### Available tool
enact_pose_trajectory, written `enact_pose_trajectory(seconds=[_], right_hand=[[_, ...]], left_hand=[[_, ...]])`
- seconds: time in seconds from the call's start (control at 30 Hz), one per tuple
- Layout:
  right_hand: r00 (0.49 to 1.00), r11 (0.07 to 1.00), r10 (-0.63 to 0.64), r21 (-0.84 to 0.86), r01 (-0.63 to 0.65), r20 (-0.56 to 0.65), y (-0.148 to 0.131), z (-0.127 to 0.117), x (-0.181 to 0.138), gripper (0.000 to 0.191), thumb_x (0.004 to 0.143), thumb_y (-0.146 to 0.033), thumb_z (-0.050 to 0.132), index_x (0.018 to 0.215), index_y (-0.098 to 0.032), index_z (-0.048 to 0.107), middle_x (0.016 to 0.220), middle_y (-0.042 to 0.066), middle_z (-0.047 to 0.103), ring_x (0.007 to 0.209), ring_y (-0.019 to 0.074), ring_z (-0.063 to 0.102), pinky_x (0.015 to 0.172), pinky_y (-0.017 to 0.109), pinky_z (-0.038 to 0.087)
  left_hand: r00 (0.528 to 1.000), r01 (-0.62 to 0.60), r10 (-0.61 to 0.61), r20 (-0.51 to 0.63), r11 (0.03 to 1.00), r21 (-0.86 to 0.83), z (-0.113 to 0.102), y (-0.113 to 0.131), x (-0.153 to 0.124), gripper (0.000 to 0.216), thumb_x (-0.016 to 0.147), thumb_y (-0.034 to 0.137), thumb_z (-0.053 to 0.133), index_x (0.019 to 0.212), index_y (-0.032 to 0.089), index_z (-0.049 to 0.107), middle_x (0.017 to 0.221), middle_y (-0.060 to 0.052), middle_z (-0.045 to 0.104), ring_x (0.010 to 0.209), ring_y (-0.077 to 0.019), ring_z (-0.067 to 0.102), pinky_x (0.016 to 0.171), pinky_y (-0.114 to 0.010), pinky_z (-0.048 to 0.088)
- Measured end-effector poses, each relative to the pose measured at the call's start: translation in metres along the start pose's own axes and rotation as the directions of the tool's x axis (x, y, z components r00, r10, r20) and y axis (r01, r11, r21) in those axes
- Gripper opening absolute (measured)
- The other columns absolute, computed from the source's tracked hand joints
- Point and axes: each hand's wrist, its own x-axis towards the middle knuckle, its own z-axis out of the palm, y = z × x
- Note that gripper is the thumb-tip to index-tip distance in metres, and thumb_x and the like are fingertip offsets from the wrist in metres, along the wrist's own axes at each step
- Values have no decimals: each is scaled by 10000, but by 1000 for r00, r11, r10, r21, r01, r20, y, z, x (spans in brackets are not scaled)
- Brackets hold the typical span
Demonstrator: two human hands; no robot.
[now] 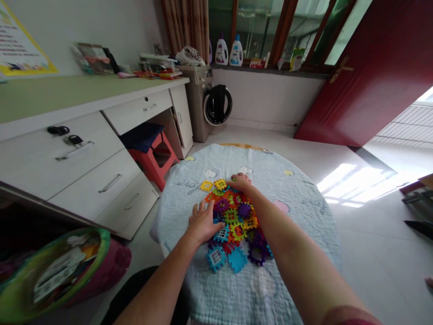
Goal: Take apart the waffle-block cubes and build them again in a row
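Interlocking tiles [237, 216]: smooth, glossy plastic. Counter cover [291, 203]: quilted matt cloth, pale blue. Floor [372, 253]: glossy tile.

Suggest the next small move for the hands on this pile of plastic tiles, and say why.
Probably close the right hand on the yellow tile just beside it and lift it: that tile lies at the far edge of the pile, while the left hand rests flat on the near side.

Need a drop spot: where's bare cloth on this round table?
Bare tablecloth: far strip beyond the right hand; right side out to the rim; near strip between the forearms. Crowded: centre, tile pile touched by the left hand.
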Motion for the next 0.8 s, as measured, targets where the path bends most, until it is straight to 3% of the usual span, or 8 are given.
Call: enact_pose_trajectory(seconds=[0.17,0.27,0.33,0.37,0.43,0.53,0.67,0.8], right_hand=[[951,959,-277,-22,283,139,-13,0,-27,538,768,-636,571,1173,-293,658,1251,86,590,1111,289,551,906,392,431],[856,904,-421,69,421,299,-14,-16,-36,411,801,-526,575,1060,-239,716,1033,56,692,894,200,625,778,275,454],[807,892,-442,97,441,391,-18,-28,-34,354,825,-481,556,943,-207,748,898,43,711,798,175,628,712,249,447],[815,902,-419,80,425,399,-22,-32,-32,352,829,-475,553,910,-196,752,872,47,712,789,178,629,702,250,445],[892,939,-328,7,343,310,-36,-33,-25,370,828,-489,555,934,-190,745,955,76,706,858,210,632,740,282,453],[972,976,-206,-49,213,114,-63,-18,-17,504,809,-549,559,1201,-243,638,1270,126,579,1065,293,581,866,411,447],[941,950,-295,-59,308,166,-93,12,-15,737,748,-579,610,1416,-347,403,1465,107,375,1272,356,409,959,533,389],[894,905,-375,-115,411,244,-101,20,-25,588,724,-492,629,1281,-312,568,1340,109,492,1205,357,467,903,485,442]], left_hand=[[999,-43,42,-35,998,-41,6,-3,4,865,667,532,655,1397,202,329,1408,-187,407,1327,-370,355,1019,-467,365],[998,-64,64,-5,996,-61,9,-3,3,850,672,511,656,1395,207,330,1370,-179,451,1298,-357,396,1001,-458,379],[997,-71,72,19,995,-67,10,-3,2,839,674,498,657,1393,207,337,1361,-175,461,1279,-352,418,987,-452,390],[997,-70,72,27,995,-68,10,-3,1,835,673,492,658,1391,205,343,1359,-175,464,1271,-351,427,982,-449,395],[997,-71,73,30,995,-67,10,-3,1,819,678,482,657,1386,203,353,1350,-172,474,1256,-348,444,976,-443,403],[997,-76,77,17,995,-62,9,-5,3,780,682,483,658,1364,227,380,1323,-155,499,1233,-337,471,967,-432,412],[999,-43,43,1,998,-48,5,-11,5,748,670,497,671,1314,221,409,1288,-151,521,1220,-336,485,963,-428,415],[998,37,-38,-46,999,-40,0,-17,8,919,622,499,707,1356,114,312,1323,-233,475,1292,-372,412,1006,-438,378]])
